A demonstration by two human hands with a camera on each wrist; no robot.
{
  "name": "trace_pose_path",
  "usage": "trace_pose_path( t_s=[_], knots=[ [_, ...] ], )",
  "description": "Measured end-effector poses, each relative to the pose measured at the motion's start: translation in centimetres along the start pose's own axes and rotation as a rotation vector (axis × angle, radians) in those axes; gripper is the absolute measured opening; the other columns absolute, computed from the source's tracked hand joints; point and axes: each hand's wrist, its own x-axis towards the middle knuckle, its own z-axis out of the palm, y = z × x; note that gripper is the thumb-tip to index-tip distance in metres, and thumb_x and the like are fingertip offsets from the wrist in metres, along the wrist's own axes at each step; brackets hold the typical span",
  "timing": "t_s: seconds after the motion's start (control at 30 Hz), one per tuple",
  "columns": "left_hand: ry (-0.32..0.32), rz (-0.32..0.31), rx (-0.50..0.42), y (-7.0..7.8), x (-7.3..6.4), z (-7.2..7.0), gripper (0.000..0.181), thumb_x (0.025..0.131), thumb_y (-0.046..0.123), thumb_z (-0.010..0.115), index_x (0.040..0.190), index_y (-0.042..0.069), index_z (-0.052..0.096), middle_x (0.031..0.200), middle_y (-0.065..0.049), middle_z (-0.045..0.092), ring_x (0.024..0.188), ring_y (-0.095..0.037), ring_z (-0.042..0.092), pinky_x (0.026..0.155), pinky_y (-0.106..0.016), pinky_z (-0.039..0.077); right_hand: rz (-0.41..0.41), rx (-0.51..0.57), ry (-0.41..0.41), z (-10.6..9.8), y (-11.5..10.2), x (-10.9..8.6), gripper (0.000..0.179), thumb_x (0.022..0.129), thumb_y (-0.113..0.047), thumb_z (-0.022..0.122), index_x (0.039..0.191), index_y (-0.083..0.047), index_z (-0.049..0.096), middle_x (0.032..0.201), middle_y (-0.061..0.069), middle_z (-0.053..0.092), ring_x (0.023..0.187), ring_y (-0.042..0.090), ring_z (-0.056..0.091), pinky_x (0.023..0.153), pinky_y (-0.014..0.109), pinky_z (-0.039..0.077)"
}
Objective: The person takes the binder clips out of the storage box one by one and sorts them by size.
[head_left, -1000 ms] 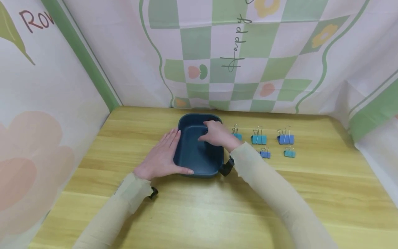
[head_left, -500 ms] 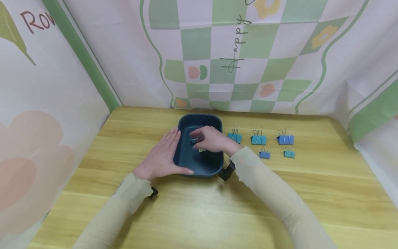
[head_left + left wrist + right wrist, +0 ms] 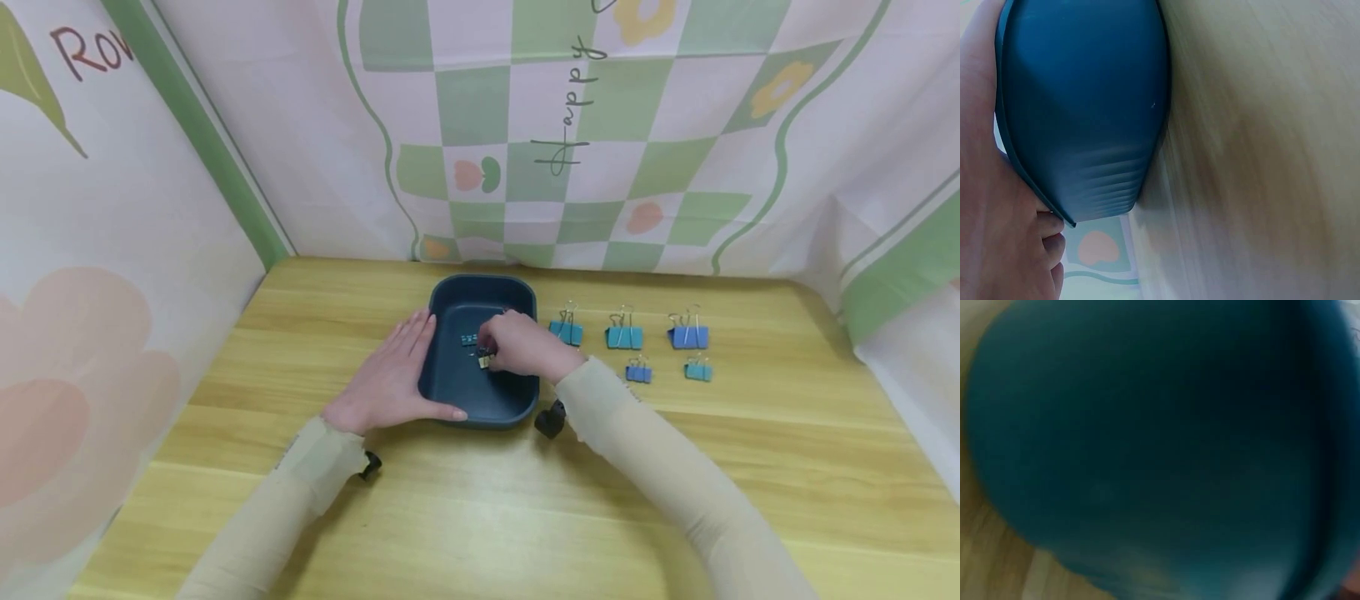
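Observation:
A dark blue rectangular tub (image 3: 480,408) stands on the table. My left hand (image 3: 390,379) lies along its left rim with straight fingers, the thumb at the front rim. In the left wrist view that hand (image 3: 991,187) rests on the rim above the ribbed side wall. My right hand (image 3: 521,342) reaches inside, its fingers curled down at a small pale yellow binder clip (image 3: 483,362), which they pinch. Left of these fingertips a small teal binder clip (image 3: 468,340) lies on the tub's floor. The tub wall (image 3: 1147,437) fills the blurred right wrist view.
Right of the tub stand larger binder clips: a teal one (image 3: 566,332), another teal one (image 3: 624,337) and a blue one (image 3: 689,337). In front are a small blue clip (image 3: 638,373) and a small teal clip (image 3: 697,372). A patterned curtain (image 3: 540,167) hangs behind the table.
My right hand has come from the tub's back right toward its middle, uncovering the small teal clip, and its fingers have closed at the yellow clip. My left hand has stayed put.

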Motion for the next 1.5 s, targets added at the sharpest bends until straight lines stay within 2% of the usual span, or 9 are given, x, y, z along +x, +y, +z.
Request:
trace_pose_path(
  t_s=[0.17,0.4,0.63,0.73,0.87,0.97,1.13,1.37,1.5],
  knots=[
    [-0.004,-0.001,0.004,0.0,0.0,0.0,0.142,0.068,0.099,0.047,0.163,0.003,0.003,0.170,-0.011,-0.003,0.154,-0.017,-0.007,0.123,-0.035,0.002,-0.043,-0.073,0.012,0.7,0.2,0.2,0.014,0.088,-0.011,0.078,0.102,-0.008,0.079,0.088,0.000,0.070,0.078,0.015,0.062,0.077,0.032,0.058],
    [0.000,0.002,-0.004,0.0,0.0,0.0,0.142,0.068,0.098,0.050,0.163,0.002,0.004,0.169,-0.013,-0.001,0.154,-0.020,-0.004,0.124,-0.036,0.004,-0.087,-0.087,-0.001,0.9,0.4,0.3,0.010,0.081,-0.012,0.082,0.091,-0.011,0.078,0.081,-0.004,0.068,0.074,0.012,0.061,0.070,0.030,0.056],
    [-0.013,-0.008,0.002,0.0,0.1,-0.1,0.142,0.067,0.099,0.047,0.163,0.003,0.003,0.170,-0.012,-0.003,0.154,-0.019,-0.005,0.123,-0.035,0.002,-0.104,-0.110,0.004,1.3,0.6,0.4,0.010,0.079,-0.017,0.084,0.083,-0.014,0.076,0.076,-0.007,0.065,0.068,0.011,0.060,0.062,0.027,0.053],
    [-0.017,-0.011,0.004,0.0,0.1,-0.1,0.142,0.067,0.099,0.046,0.163,0.003,0.003,0.170,-0.011,-0.003,0.154,-0.018,-0.006,0.123,-0.035,0.002,-0.111,-0.083,0.033,1.3,0.8,0.3,0.010,0.078,-0.017,0.084,0.083,-0.014,0.076,0.076,-0.008,0.065,0.070,0.011,0.060,0.063,0.027,0.053],
    [-0.016,-0.016,0.004,0.1,0.2,0.0,0.142,0.067,0.100,0.046,0.163,0.004,0.003,0.170,-0.011,-0.002,0.154,-0.018,-0.005,0.123,-0.035,0.003,-0.125,0.013,0.084,1.0,1.0,-0.2,0.013,0.078,-0.018,0.085,0.086,-0.014,0.075,0.078,-0.008,0.066,0.072,0.011,0.061,0.066,0.028,0.055],
    [-0.012,-0.018,0.002,0.2,0.2,0.0,0.143,0.067,0.100,0.046,0.163,0.004,0.004,0.170,-0.011,-0.001,0.154,-0.018,-0.004,0.123,-0.035,0.004,-0.137,0.089,0.130,0.1,1.1,-0.9,0.015,0.078,-0.018,0.085,0.088,-0.013,0.075,0.081,-0.007,0.067,0.074,0.011,0.062,0.067,0.028,0.056],
    [-0.006,-0.020,0.001,0.2,0.2,0.0,0.144,0.066,0.100,0.048,0.163,0.004,0.003,0.170,-0.011,-0.001,0.154,-0.020,-0.003,0.124,-0.037,0.006,-0.165,0.185,0.232,-2.7,1.3,-2.8,0.020,0.077,-0.012,0.085,0.094,-0.010,0.075,0.087,-0.003,0.069,0.075,0.012,0.065,0.069,0.030,0.058],
    [0.001,-0.019,-0.007,0.3,0.1,-0.1,0.145,0.065,0.100,0.049,0.163,0.003,0.005,0.169,-0.013,0.000,0.154,-0.021,-0.002,0.123,-0.037,0.006,-0.241,0.134,0.403,-6.2,1.9,-6.0,0.018,0.074,-0.008,0.082,0.092,-0.007,0.076,0.084,0.000,0.072,0.075,0.020,0.068,0.069,0.034,0.057],
    [-0.004,-0.017,-0.004,0.4,0.0,-0.2,0.145,0.065,0.100,0.049,0.163,0.002,0.005,0.169,-0.013,0.000,0.154,-0.021,-0.003,0.123,-0.036,0.004,-0.221,0.108,0.420,-7.1,2.8,-7.9,0.018,0.076,-0.006,0.081,0.093,-0.007,0.076,0.085,0.002,0.071,0.076,0.022,0.067,0.071,0.037,0.057]
  ],
)
